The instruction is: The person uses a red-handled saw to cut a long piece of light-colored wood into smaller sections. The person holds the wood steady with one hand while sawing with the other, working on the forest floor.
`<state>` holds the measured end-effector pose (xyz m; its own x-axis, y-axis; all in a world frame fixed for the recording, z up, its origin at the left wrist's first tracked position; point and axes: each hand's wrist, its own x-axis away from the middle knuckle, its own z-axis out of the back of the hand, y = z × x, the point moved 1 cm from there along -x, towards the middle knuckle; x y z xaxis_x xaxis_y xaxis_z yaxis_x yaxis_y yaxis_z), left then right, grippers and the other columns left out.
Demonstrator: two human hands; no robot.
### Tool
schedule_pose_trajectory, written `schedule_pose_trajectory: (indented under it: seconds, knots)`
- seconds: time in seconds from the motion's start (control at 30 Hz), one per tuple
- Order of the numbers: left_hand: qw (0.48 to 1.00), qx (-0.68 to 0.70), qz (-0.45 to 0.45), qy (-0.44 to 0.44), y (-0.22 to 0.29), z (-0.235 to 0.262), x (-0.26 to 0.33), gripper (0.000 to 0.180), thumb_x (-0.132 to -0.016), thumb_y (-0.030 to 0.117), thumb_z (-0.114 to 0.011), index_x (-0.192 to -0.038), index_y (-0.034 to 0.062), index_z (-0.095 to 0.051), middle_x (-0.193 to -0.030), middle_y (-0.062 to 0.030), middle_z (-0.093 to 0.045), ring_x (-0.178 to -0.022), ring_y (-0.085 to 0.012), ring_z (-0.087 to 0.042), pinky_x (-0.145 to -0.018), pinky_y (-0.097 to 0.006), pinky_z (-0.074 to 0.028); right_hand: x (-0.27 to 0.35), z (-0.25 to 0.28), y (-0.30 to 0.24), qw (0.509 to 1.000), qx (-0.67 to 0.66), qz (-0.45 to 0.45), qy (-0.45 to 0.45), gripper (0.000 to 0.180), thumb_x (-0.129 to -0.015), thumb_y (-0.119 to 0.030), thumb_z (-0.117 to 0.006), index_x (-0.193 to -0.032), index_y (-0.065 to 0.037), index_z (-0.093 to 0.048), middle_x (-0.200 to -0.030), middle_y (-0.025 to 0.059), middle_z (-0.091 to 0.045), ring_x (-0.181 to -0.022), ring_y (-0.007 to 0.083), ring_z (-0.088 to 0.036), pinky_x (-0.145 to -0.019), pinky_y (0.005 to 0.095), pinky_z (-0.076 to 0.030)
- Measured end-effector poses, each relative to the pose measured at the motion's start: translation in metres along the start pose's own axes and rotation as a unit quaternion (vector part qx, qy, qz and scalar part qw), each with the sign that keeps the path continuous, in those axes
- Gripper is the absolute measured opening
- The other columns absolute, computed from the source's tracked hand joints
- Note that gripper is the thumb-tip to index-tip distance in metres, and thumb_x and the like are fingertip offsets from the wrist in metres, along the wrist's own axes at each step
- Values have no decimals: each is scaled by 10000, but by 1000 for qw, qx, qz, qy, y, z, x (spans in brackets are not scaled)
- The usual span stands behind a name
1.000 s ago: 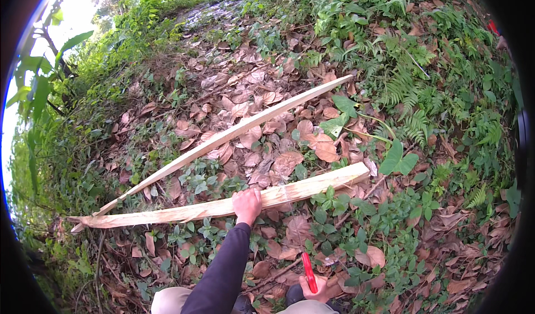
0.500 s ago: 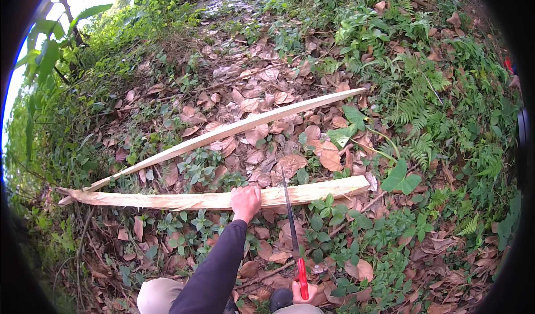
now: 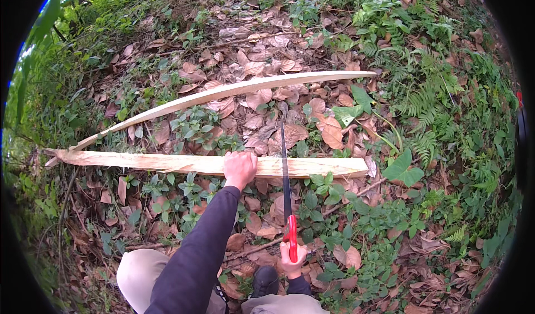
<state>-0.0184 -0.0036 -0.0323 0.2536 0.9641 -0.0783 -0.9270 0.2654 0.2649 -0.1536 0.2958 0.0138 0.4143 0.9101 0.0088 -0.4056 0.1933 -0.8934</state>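
The pale split wood strip (image 3: 184, 162) lies across the leaf litter, pinned by the left hand (image 3: 239, 168) pressing down on it. It is probably light, stiff and splintery — hold close beside the cut. The right hand (image 3: 292, 256) is clenched on the red-handled saw (image 3: 286, 186), its blade resting across the strip.

Dark long sleeves (image 3: 195, 258), beige trousers (image 3: 139, 272), black shoe (image 3: 264, 280)

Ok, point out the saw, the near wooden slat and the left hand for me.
saw (image 3: 285, 163): head view, middle of the blade.
near wooden slat (image 3: 167, 162): head view, bare face left of the hand.
left hand (image 3: 239, 168): head view, back of the hand.
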Motion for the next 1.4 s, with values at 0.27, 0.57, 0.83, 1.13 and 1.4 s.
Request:
schedule_pose_trajectory:
  seconds: [0.27, 0.57, 0.83, 1.13, 1.4]
  knots:
    - [1000, 5, -4, 0, -1, 4, 1, 370, -936, 299, -465, -713, 110, -693, -813, -98, -731, -780, -273, -681, -802, -420, -465, 20, 21, -40, 1000, -8, -17, 9, 313, -834, -56, -680, -576, -46, -504, -490, 64, -468, -410, 182, -483, -463, 339, -377]
    - [999, 20, -6, -43, 1, 2, -1, 378, -941, 299, -451, -734, 107, -703, -803, -116, -723, -798, -280, -686, -789, -451, -468, 64, 33, -22, 998, -58, -37, -5, 307, -785, -31, -700, -552, -60, -502, -467, 68, -451, -394, 190, -471, -448, 351, -376]
    - [994, 75, -17, 82, -14, -2, 9, 319, -906, 263, -526, -656, 107, -651, -724, -105, -691, -710, -269, -650, -745, -416, -447, 49, -4, 2, 997, -44, -45, 32, 253, -907, -153, -655, -716, -41, -532, -531, 8, -441, -447, 129, -426, -457, 319, -339]
    - [999, 34, -15, 34, -10, -8, 4, 358, -905, 279, -506, -626, 115, -658, -715, -97, -699, -714, -277, -660, -701, -439, -444, 18, -10, -22, 995, -72, -46, 53, 363, -872, -74, -672, -577, -72, -459, -504, 45, -443, -439, 175, -435, -464, 349, -319]
    - [998, 16, -30, 48, 6, -1, -3, 378, -934, 272, -482, -665, 99, -683, -745, -108, -711, -699, -289, -661, -733, -423, -452, 18, -2, -20, 998, -32, -44, 11, 316, -819, -78, -684, -561, -58, -501, -477, 97, -477, -398, 262, -513, -434, 375, -365]
